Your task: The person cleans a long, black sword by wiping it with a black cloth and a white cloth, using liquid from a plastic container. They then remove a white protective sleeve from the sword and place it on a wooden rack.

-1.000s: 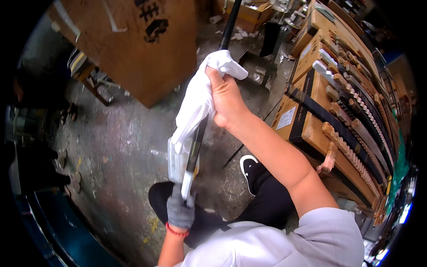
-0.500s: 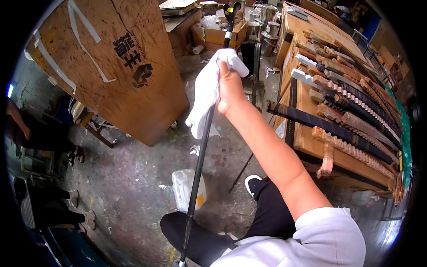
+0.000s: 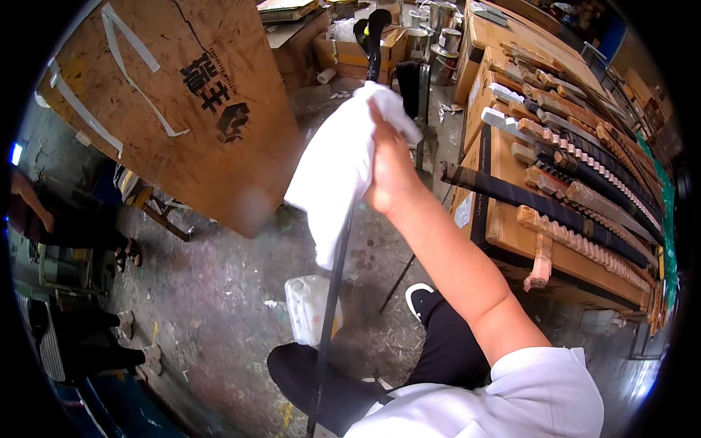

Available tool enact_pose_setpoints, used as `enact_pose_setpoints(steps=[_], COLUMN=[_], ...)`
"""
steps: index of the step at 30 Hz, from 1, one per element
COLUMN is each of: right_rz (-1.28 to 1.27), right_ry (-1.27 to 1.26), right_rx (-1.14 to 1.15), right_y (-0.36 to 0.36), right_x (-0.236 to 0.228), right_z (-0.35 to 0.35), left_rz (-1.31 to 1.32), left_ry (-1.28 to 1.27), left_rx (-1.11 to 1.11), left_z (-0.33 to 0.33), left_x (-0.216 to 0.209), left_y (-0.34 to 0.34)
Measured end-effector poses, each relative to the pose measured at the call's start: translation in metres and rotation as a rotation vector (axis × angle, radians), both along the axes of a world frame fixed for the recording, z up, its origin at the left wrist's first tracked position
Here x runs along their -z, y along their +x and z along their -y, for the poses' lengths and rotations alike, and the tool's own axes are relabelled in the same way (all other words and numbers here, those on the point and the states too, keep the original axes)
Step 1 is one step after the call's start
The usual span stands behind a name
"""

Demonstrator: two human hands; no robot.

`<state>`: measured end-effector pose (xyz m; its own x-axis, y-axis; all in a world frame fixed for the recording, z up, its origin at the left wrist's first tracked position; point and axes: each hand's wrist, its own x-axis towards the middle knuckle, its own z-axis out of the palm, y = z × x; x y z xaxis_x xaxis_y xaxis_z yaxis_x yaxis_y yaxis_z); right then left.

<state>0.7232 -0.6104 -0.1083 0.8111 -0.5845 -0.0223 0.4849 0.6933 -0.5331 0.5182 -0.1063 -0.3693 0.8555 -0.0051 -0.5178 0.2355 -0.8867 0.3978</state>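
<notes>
Jug (image 3: 303, 306) partly behind black rod (image 3: 331, 306); brown board (image 3: 182, 124) left; wooden sticks (image 3: 569, 232) right

Matt fabric is shown by the cloth (image 3: 332, 171), a smooth surface by the rod (image 3: 329, 314), translucent plastic by the jug (image 3: 307, 306), glossy metal by the tins (image 3: 442, 20), and dull wood by the board (image 3: 252, 171).
</notes>
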Motion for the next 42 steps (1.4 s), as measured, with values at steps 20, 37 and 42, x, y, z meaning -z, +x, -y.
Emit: enact_pose_setpoints(steps=[20,37,42], right_rz=[0.066,0.418,0.083], right_ry=[-0.094,0.374,0.033], right_rx=[-0.25,-0.402,-0.172], right_y=[-0.073,-0.049,-0.031], right_x=[0.014,0.009,-0.007], right_z=[-0.068,-0.049,0.0], left_rz=[-0.05,-0.108,-0.103], left_ry=[0.062,0.125,0.13], left_rx=[-0.05,-0.093,-0.083], left_z=[-0.013,-0.031,-0.063], left_x=[0.007,0.006,-0.002], left_y=[-0.018,-0.042,-0.076])
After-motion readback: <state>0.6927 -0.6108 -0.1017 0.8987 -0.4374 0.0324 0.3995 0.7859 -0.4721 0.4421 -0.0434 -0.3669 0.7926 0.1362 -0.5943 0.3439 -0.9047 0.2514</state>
